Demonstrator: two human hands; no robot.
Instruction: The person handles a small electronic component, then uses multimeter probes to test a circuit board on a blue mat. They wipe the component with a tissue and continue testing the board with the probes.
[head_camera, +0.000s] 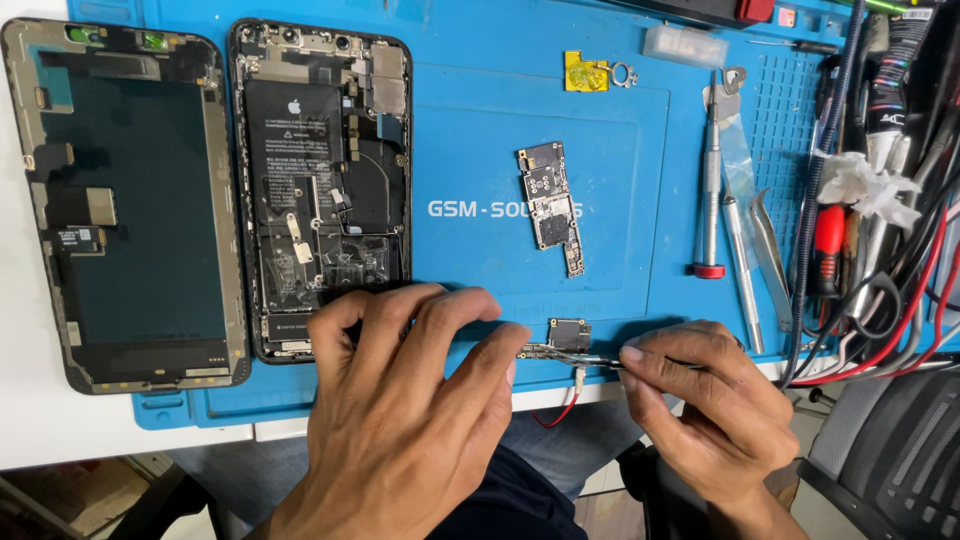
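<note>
**Small board part held at the mat's near edge**

Nearest the person, both hands met at the front edge of the blue work mat (600, 90). The left hand (410, 400) lay palm down, its fingertips (500, 345) pinning a small circuit part (568, 335) against the mat. The right hand (700, 400) was pinched around a thin metal tool (600, 362), seemingly tweezers, whose tip touched that part. A red wire (562, 410) hung off the edge just below. To my eye this was the fine stage of the work, steadying the little part while the tool picked at it; the next move seemed to call for a firm left hand and a very light touch from the right, since the part sat right at the mat's edge.

Further in, a loose logic board (552, 205) lay in the middle of the mat, well apart from the hands. Left of it sat the opened phone body (320, 180), and beside that the detached screen (130, 200). To the right lay a screwdriver (710, 180) and spare tweezers (768, 250), with a tangle of cables (890, 250) beyond.
</note>
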